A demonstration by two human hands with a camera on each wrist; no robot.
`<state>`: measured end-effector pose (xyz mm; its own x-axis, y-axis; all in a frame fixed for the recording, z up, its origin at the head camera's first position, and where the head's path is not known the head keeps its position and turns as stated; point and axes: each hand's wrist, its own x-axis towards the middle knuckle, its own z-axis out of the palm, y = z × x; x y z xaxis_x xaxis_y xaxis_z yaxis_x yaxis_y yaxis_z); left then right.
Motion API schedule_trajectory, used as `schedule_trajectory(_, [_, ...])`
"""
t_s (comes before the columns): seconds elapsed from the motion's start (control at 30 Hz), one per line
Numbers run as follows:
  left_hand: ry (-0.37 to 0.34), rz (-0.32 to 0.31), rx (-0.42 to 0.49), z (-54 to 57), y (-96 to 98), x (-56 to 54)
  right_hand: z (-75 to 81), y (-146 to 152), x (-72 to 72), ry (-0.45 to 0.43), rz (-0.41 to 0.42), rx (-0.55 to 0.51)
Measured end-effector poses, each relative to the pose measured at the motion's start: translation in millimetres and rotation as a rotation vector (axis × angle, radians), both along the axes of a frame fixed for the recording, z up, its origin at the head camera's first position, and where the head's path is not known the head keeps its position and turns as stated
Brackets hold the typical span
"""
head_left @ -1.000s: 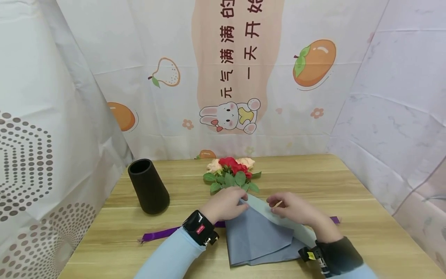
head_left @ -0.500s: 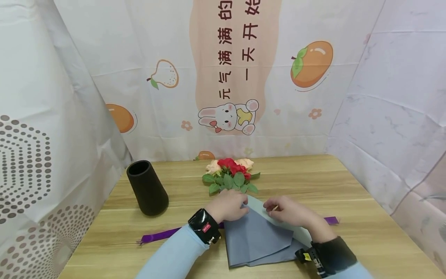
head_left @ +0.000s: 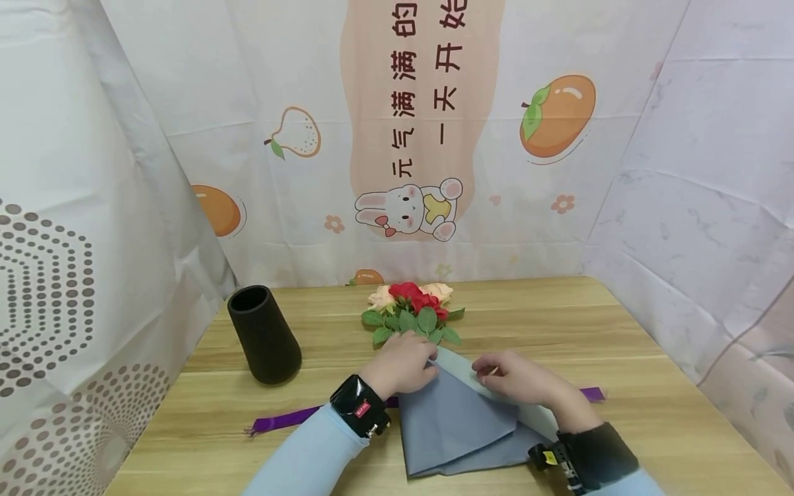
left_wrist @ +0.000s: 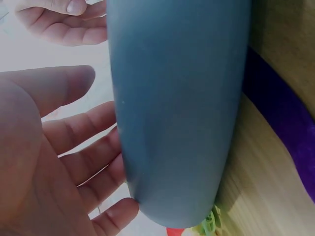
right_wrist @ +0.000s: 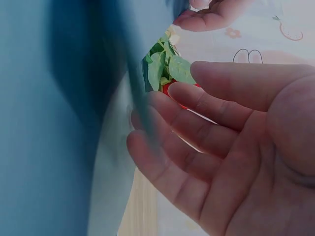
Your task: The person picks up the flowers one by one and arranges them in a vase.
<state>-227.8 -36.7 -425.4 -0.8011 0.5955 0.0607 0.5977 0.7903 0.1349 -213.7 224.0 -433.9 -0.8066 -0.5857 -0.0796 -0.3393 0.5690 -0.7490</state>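
A sheet of blue-grey wrapping paper [head_left: 459,420], paler on its inner side, lies folded over on the table in the head view. From its far end rises a bunch of red and peach roses [head_left: 417,302] with green leaves; their stems are hidden. My left hand [head_left: 402,364] rests at the paper's upper left edge. In the left wrist view, its fingertips [left_wrist: 106,118] meet the paper's side, with the thumb held apart. My right hand [head_left: 515,377] is over the pale right flap, its loosely bent fingers [right_wrist: 162,167] right at the paper's edge in the right wrist view.
A purple ribbon [head_left: 287,419] runs crosswise beneath the paper, with its other end showing at the right. At the left stands a black vase [head_left: 267,337]. A printed curtain [head_left: 298,200] hangs behind the wooden table [head_left: 205,441].
Both hands stay at the paper with only slight shifts. The folded paper and my left fingertips have moved a little to the left. Roses, vase and ribbon have kept their places.
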Motion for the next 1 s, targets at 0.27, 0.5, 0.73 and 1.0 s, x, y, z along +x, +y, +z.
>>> schedule_trajectory(0.27, [0.052, -0.01, 0.099, 2.8, -10.1, 1.7, 4.3, 6, 0.6, -0.008, -0.035, -0.013])
schedule_trajectory(0.5, [0.052, -0.007, 0.165, 8.1, -19.4, 2.7, 14.0, 11, 0.9, -0.066, -0.048, -0.108])
schedule_trajectory(0.73, [-0.021, 0.007, 0.277, 10.9, -35.1, 1.6, 19.7, 10, 1.5, -0.066, -0.057, -0.144])
schedule_trajectory(1.0, [-0.045, 0.037, 0.339, 15.2, -54.1, 5.0, 18.5, 4, 2.2, -0.103, -0.044, -0.169])
